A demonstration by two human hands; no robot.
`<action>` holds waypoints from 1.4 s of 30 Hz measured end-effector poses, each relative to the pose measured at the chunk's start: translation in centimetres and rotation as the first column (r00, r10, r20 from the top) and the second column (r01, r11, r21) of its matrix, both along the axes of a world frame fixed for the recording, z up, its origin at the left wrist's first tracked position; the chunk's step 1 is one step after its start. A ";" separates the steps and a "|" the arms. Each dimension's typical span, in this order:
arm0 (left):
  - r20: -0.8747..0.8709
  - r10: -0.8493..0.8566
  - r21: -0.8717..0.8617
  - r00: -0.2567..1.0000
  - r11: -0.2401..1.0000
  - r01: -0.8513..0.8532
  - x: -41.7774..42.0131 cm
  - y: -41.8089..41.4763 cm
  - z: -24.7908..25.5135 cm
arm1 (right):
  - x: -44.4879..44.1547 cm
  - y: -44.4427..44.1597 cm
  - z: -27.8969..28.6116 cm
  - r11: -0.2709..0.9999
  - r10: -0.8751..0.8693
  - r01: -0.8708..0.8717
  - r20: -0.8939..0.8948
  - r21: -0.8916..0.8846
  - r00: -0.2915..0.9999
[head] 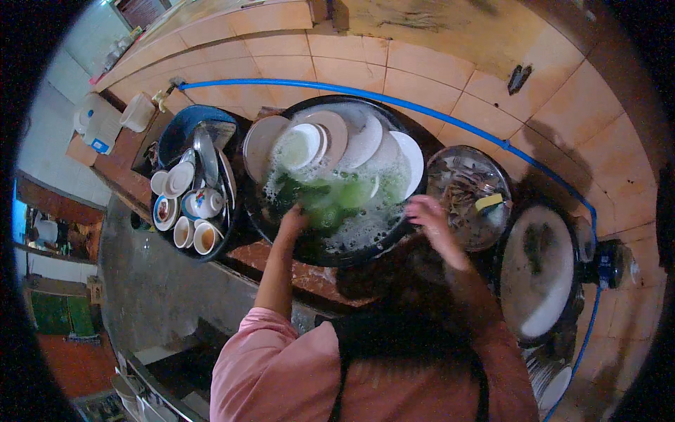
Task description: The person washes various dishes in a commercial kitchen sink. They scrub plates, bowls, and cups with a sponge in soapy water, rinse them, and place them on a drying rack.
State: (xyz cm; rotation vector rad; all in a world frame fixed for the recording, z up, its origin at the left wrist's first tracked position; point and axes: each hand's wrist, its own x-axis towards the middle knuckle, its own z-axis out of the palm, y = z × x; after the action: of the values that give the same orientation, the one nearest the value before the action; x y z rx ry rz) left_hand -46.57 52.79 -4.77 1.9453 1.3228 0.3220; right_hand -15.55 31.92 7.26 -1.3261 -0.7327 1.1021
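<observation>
A large black basin (337,258) of sudsy water stands before me, with white plates (364,140) and small white bowls (300,145) leaning along its far side. My left hand (298,216) is at the near left of the water, its fingers partly hidden in foam beside a blurred green mass (332,203); whether it grips anything is unclear. At the basin's right rim is my right hand (424,210), fingers bent and apart, with nothing visible in it. Right of that, a round metal bowl (443,240) holds cutlery and a yellow sponge (489,202).
On the left, a dark tub (211,257) holds cups, small bowls and dishes beside a blue basin (179,118). A blue hose (379,95) runs along the tiled wall. At the right stands a basin of cloudy water (538,269), with stacked plates (553,387) below it.
</observation>
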 end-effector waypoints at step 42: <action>-0.415 -0.052 -0.101 0.908 0.995 0.011 2.8 -1.9 2.6 | -10.4 8.0 -5.7 0.740 0.474 -0.664 0.784 -0.108 0.401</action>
State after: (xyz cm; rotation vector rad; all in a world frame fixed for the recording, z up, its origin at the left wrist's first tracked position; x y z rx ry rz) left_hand -43.74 50.93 -2.17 2.0196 1.5379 -0.1874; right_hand -25.97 39.97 1.56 -1.3597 -2.0671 0.8620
